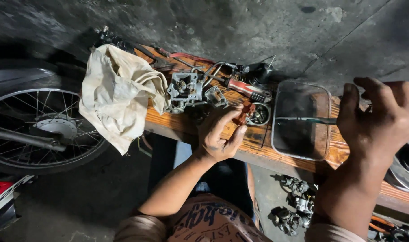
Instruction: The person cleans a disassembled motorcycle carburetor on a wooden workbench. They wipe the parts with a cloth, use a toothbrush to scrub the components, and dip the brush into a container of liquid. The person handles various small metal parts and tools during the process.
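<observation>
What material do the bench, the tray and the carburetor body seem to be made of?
Bench: wood, orange-brown with visible grain, worn and stained.
Tray: probably clear plastic or glass, since the bench shows through it; the surface looks smudged.
Carburetor body: apparently cast metal, dull grey with a matte, grimy finish.

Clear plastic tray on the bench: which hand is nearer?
Right. The right hand hovers at the clear plastic tray's right edge; the left hand is off its left side, at a small reddish part.

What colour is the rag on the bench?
Off-white cream, a bit grimy; the rag shows best in the head view.
</observation>
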